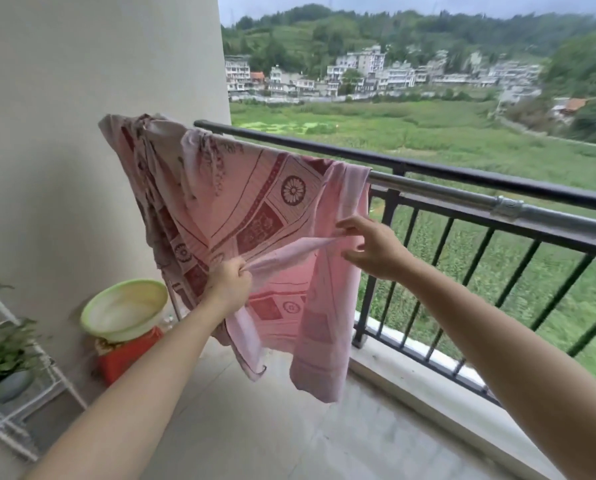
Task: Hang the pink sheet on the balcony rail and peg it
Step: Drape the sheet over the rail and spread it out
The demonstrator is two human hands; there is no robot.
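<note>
The pink sheet (276,209), patterned in dark red, is draped bunched over the left end of the balcony rail (463,199), next to the wall. Its lower edge hangs above the floor. My left hand (229,284) is closed on a pulled-out fold of the sheet low down. My right hand (372,249) pinches the other end of that same fold between thumb and fingers, just right of the hanging cloth. The fold is stretched taut between both hands. No pegs are visible.
A green basin (125,310) rests on a red stool (127,355) against the wall at the left. A white metal plant rack (16,386) with potted plants stands at the far left. The black railing bars (442,271) run right; tiled floor lies below.
</note>
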